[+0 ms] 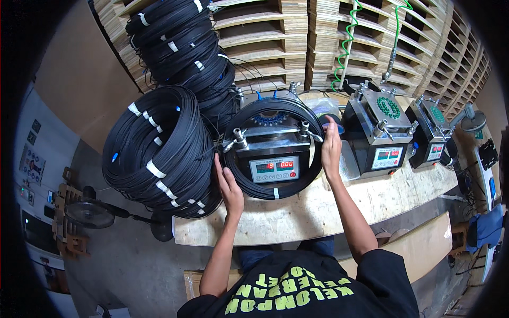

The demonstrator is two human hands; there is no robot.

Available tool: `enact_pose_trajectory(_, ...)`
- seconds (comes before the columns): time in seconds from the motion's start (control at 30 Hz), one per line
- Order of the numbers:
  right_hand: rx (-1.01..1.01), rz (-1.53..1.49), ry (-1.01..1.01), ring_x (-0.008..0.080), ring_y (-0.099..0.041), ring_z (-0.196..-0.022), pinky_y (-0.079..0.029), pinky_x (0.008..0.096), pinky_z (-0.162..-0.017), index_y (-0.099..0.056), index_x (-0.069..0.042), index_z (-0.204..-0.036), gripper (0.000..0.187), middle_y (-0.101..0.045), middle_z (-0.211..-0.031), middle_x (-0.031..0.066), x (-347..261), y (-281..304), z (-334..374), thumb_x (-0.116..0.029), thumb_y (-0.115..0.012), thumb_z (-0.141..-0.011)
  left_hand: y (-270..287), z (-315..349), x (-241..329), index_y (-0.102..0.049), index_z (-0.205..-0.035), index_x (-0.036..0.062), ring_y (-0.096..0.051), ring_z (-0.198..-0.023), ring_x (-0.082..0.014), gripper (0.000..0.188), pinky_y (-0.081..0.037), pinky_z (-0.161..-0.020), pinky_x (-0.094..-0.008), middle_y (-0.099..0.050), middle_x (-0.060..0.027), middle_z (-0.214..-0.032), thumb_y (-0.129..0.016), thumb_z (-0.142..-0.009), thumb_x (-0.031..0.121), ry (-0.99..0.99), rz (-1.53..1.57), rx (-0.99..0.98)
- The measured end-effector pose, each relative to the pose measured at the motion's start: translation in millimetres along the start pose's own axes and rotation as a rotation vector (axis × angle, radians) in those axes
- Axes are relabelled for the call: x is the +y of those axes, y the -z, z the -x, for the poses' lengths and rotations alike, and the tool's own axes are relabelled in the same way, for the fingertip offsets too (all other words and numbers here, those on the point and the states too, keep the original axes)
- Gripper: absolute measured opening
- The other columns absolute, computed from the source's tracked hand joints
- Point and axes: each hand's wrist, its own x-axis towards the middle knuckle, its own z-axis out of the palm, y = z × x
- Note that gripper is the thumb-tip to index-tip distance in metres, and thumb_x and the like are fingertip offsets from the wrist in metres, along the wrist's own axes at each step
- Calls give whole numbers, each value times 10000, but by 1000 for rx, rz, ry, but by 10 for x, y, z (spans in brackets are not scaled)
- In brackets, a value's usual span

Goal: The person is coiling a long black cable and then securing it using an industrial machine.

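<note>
A coil of black cable (260,191), tied with white tape at its bottom, rings the front of a metal machine (273,150) with a lit digital panel. My left hand (230,192) supports the coil's left edge, fingers long and thumb toward the ring. Around the right edge, my right hand (332,149) holds the coil with its fingers pointing up. Two clamp knobs of the machine show inside the ring. Blue-tipped cable ends (260,96) stick up at the coil's top. Where the palms meet the cable is partly hidden.
Big stacked black cable coils (159,153) crowd the left, with a taller pile (180,47) behind. Two similar machines (377,135) (432,132) stand right on the wooden table (318,212). Wooden pallets (260,32) line the back; green coiled hoses (347,45) hang there. A fan (90,212) stands left.
</note>
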Motion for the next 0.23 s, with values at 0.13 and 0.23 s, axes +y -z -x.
enact_pose_trajectory(0.13,-74,-91,-54,306,-606,-1135,-418,359,-1004,-572,31,-1298,550,-648,-1206,219,-13,-104,-12,-394,-291,-1093,-48,-435,-58,-306,-1520,-26,-291,-1471,-319,561,-202,-1206,-391,-323,-206,-1578,-248,-1102,344,18,171,-44)
enact_pose_trajectory(0.23,-89,-112,-86,309,-591,-1201,-403,364,-1044,-582,1,-1322,543,-654,-1215,213,21,-126,1,-394,-289,-1091,-3,-585,-97,-306,-1531,-1,-267,-1483,-306,616,-169,-1221,-401,-318,-178,-1587,-267,-1089,427,20,190,-134)
